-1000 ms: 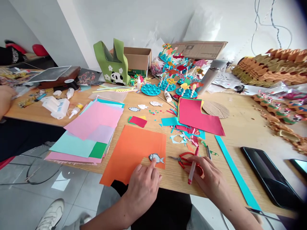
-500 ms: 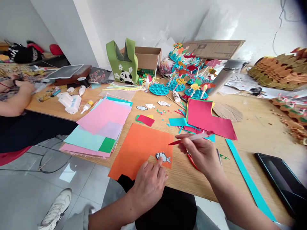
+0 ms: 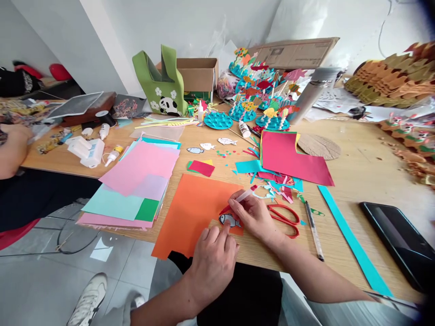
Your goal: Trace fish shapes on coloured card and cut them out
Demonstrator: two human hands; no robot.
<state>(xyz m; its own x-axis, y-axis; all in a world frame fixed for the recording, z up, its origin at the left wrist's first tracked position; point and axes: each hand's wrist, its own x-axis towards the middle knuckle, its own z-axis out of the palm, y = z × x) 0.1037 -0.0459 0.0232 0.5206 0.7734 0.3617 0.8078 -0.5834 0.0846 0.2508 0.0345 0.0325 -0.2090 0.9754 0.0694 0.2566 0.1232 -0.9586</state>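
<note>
Plastic bag [image 3: 229, 85] holds colourful bits [image 3: 224, 92] — well beyond the red marker [image 3: 246, 194].

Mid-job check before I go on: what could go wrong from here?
The fish cutout might slip, since one finger of the left hand seems to pin it. The red pen in the right hand could stray onto it, its tip being close by. The orange paper could get bumped, as its near corner hangs past the table.
</note>
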